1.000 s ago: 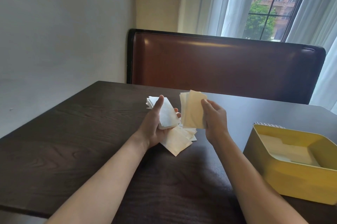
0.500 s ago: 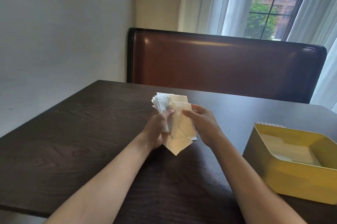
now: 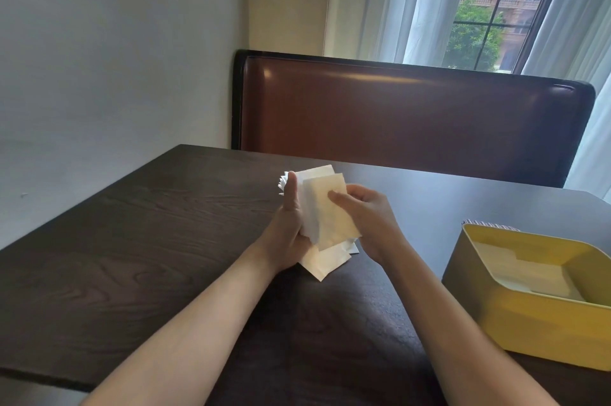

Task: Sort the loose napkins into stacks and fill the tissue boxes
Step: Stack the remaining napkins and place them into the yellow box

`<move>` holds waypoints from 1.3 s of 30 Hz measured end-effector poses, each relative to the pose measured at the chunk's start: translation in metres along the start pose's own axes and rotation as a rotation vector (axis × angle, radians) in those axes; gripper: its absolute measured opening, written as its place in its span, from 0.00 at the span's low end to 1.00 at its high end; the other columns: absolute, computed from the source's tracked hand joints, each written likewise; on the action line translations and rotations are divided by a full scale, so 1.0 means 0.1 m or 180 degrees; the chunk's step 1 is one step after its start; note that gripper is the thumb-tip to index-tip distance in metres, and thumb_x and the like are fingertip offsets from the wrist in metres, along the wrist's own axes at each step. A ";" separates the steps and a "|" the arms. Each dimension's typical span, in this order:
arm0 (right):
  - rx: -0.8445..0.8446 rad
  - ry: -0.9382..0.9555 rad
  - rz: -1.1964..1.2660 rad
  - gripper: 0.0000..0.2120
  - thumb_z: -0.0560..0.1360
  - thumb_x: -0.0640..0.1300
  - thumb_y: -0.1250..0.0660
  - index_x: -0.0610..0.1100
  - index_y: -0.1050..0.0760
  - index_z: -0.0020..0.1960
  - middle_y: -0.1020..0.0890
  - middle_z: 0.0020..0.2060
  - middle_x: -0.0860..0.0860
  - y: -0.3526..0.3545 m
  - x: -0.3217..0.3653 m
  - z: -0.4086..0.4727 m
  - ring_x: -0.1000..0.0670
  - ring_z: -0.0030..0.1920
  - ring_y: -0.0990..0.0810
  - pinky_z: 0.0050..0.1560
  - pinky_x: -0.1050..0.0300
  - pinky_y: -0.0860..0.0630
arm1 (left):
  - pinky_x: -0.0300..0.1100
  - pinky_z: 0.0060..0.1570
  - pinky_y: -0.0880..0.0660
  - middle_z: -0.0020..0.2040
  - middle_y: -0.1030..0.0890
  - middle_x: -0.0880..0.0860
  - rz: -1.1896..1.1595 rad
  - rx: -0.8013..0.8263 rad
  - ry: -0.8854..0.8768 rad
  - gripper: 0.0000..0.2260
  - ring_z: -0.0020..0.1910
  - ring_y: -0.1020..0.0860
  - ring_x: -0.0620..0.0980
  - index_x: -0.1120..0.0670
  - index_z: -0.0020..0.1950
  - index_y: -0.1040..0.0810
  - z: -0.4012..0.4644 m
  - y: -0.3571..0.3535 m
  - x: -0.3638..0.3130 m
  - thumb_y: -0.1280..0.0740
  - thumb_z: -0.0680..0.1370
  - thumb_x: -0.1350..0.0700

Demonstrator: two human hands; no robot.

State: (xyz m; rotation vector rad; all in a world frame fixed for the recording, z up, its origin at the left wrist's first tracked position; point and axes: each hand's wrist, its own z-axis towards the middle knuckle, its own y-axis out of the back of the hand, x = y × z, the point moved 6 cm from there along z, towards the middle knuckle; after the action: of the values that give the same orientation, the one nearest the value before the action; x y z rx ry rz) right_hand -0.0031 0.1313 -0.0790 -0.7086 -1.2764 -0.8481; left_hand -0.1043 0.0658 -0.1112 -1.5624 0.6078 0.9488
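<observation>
A: Both hands are up over the dark table [image 3: 139,240], close together, and they share one bundle. The left hand [image 3: 287,233] cups a stack of napkins [image 3: 325,207] from its left side, thumb standing straight up along the edge, fingers hidden behind the paper.

B: And the right hand [image 3: 365,220] meets it from the other side, thumb laid flat across the front sheet, the rest of the fingers curled behind. So the stack is pinched between the two hands, tilted upright above the table.

A: The front sheets look cream, the ones behind whiter, with ragged white edges fanning out just past the left thumb.

B: Directly beneath the stack, a few loose napkins [image 3: 322,265] lie flat on the table, one corner pointing toward the person.

A: Right of the stack, well apart from it, sits the yellow tissue box [image 3: 529,323], open at the top, with pale napkins lying flat inside.

B: A striped edge [image 3: 489,226] peeks out behind the box's far rim; what it belongs to can't be told.

A: Beyond the stack, across the table, a brown leather bench back [image 3: 413,114], and a curtained window [image 3: 489,9] above that.
</observation>
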 end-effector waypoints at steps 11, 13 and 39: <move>-0.0096 -0.0141 -0.0732 0.04 0.73 0.45 0.25 0.48 0.19 0.45 0.17 0.41 0.50 0.00 -0.10 0.02 0.57 0.35 0.19 0.34 0.63 0.21 | 0.53 0.54 0.22 0.50 0.15 0.59 -0.0390 -0.0555 0.0091 0.23 0.47 0.16 0.56 0.58 0.61 0.20 0.01 0.08 -0.02 0.45 0.84 0.42; 0.0055 -0.0298 -0.0881 0.06 0.72 0.46 0.24 0.47 0.19 0.47 0.17 0.43 0.46 -0.01 -0.13 0.02 0.54 0.35 0.20 0.35 0.61 0.20 | 0.55 0.58 0.23 0.52 0.16 0.60 -0.0632 -0.0674 -0.0031 0.24 0.50 0.17 0.56 0.59 0.61 0.21 0.02 0.14 -0.06 0.45 0.84 0.41; 0.0042 0.0196 0.0764 0.09 0.81 0.38 0.38 0.44 0.19 0.54 0.16 0.41 0.48 0.01 0.11 -0.04 0.49 0.36 0.19 0.37 0.58 0.20 | 0.60 0.72 0.33 0.69 0.25 0.66 -0.0329 0.0125 -0.0259 0.44 0.68 0.26 0.62 0.59 0.71 0.27 0.08 0.03 0.00 0.60 0.77 0.27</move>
State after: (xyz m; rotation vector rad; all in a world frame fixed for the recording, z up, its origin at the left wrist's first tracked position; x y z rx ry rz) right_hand 0.0010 0.1266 -0.0690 -0.8012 -1.1154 -0.6598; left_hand -0.1088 0.0731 -0.1130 -1.4982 0.4812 0.9127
